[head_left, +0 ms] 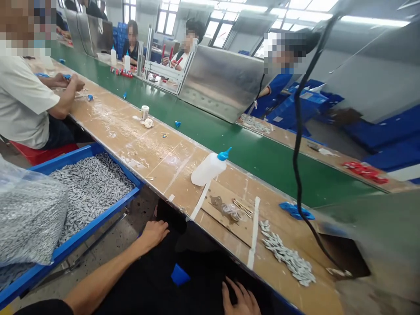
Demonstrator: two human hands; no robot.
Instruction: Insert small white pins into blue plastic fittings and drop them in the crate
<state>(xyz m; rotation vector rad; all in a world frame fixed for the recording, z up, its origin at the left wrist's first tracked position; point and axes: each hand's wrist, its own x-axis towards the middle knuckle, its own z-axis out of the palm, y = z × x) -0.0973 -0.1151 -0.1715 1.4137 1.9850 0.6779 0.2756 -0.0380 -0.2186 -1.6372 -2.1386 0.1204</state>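
Observation:
My left hand (154,234) lies on my left knee, fingers stretched out, holding nothing. At the bottom edge, my right hand (240,298) rests on my dark-clothed lap with its fingers apart and nothing in them. A small blue piece (180,274) sits on the lap between the two hands. On the bench ahead stands a tilted-looking white squeeze bottle (208,169) with a blue nozzle. Beyond my knees lies a brown board (219,221) carrying thin brass-coloured rods (243,208) and a clear plastic bundle (232,211). A pile of small grey parts (288,256) lies to its right.
A blue tray (129,192) full of grey parts, with a clear bag (31,214) over it, stands at my left. A green conveyor belt (210,124) runs behind the bench (131,135). A black cable (297,131) hangs at right. A co-worker (28,96) sits at left; others work across.

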